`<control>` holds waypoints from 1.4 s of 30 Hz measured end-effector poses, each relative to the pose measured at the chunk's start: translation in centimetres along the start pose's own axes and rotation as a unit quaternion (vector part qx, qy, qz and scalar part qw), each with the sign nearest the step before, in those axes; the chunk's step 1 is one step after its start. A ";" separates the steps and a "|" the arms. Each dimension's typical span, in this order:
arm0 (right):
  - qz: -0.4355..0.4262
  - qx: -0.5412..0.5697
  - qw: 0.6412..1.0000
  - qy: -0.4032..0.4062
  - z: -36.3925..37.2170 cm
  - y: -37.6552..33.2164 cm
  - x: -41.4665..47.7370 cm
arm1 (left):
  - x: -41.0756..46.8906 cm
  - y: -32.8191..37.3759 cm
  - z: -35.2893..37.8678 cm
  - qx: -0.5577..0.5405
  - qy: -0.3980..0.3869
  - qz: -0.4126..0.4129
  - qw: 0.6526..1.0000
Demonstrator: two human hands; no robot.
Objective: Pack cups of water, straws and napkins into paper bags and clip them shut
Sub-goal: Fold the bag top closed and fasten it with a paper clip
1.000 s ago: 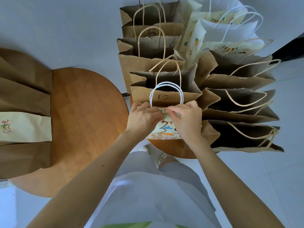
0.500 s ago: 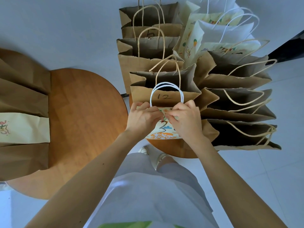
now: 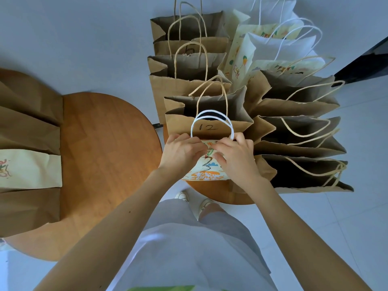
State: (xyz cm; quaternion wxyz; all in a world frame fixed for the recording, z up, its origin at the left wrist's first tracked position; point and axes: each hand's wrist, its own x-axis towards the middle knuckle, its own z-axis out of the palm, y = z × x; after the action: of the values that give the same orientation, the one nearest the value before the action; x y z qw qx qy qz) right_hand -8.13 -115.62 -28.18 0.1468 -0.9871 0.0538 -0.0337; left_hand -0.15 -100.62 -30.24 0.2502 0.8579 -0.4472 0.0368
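A small cream printed paper bag (image 3: 206, 172) with white cord handles (image 3: 212, 120) stands at the near edge of a round wooden stool (image 3: 212, 191). My left hand (image 3: 181, 151) and my right hand (image 3: 237, 156) both pinch its folded top edge, fingertips almost meeting at the middle. The bag's mouth is pressed flat under my fingers. I cannot make out a clip, cup, straw or napkin. Right behind it stands an open brown bag marked 12 (image 3: 210, 122).
Several open brown bags (image 3: 298, 148) and cream printed bags (image 3: 273, 49) stand behind and to the right. A larger round wooden table (image 3: 100, 154) on the left carries flat brown bags and a cream bag (image 3: 29, 169). White floor lies around; my shoes (image 3: 195, 200) show below.
My hands have stayed on the bag's top; the fingers shifted slightly along the folded edge. The bags have not moved.
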 end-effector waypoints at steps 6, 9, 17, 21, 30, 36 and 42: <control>0.079 0.052 0.987 0.127 -2.1 1.2 -1.4 | -2.5 -1.6 -1.8 -0.010 0.101 0.014 0.995; 0.121 0.032 0.992 0.033 -2.4 1.2 -1.5 | -3.7 -1.9 -1.8 0.023 0.045 -0.083 0.995; 0.106 -0.104 0.974 -0.172 -2.3 2.3 -1.0 | -3.1 -1.1 -2.4 0.053 -0.140 -0.187 0.971; 0.135 -0.131 0.968 -0.167 -1.8 2.6 -0.7 | -3.4 -1.5 -2.8 0.050 -0.118 -0.194 0.973; 0.051 -0.035 0.997 -0.055 -3.6 1.4 -1.7 | -6.0 0.3 -5.5 0.067 0.059 -0.229 0.969; -0.094 0.005 0.995 0.024 -5.4 -2.1 -2.3 | -11.9 3.2 -8.7 0.114 0.149 -0.301 0.935; -0.180 0.016 0.983 0.006 -5.5 -7.9 -3.5 | -19.0 6.3 -12.0 0.135 0.186 -0.380 0.896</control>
State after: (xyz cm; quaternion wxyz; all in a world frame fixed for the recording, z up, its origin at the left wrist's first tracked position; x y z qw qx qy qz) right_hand -11.31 -109.26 -20.83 0.1533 -0.9780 -0.1248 -0.0665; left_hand -14.53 -83.87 -22.74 0.2051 0.9656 -0.0237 0.1578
